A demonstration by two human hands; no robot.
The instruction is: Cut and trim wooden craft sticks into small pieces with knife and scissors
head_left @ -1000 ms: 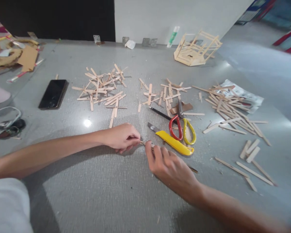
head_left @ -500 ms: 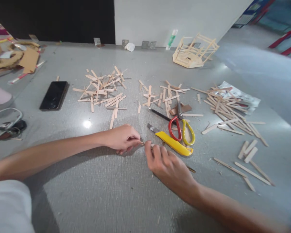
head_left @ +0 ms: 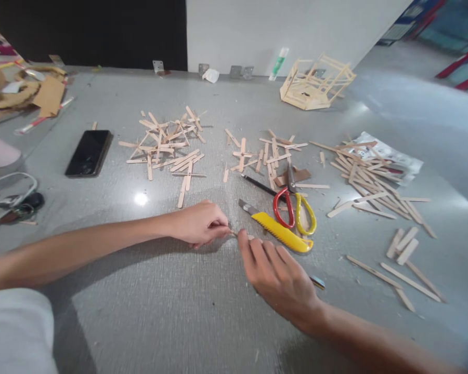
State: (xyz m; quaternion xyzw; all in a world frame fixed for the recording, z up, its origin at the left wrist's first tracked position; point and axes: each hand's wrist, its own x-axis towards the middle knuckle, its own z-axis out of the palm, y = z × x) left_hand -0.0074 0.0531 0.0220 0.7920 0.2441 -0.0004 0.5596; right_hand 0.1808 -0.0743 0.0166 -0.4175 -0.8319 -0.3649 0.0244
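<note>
Low over the grey table, my left hand (head_left: 203, 224) is closed, pinching one end of a thin wooden stick (head_left: 233, 233). My right hand (head_left: 276, 272) has its fingers curled together at the stick's other side, and most of the stick is hidden by them. A metallic end of some tool pokes out beyond my right wrist. Just past my right hand lies a yellow utility knife (head_left: 283, 232) with its blade out. Scissors (head_left: 294, 200) with one red and one yellow handle lie beside it, near a black pen (head_left: 261, 185).
Crossed sticks (head_left: 166, 140) lie behind my left hand; loose sticks (head_left: 374, 179) pile up at the right by a plastic bag (head_left: 407, 161). A stick frame (head_left: 308, 96) and glue tube (head_left: 278, 63) stand at the back. A phone (head_left: 89, 153) lies left, cables farther left.
My right hand has shifted slightly right and down, widening the gap to my left hand and showing more of the stick. The whole view has moved a little.
</note>
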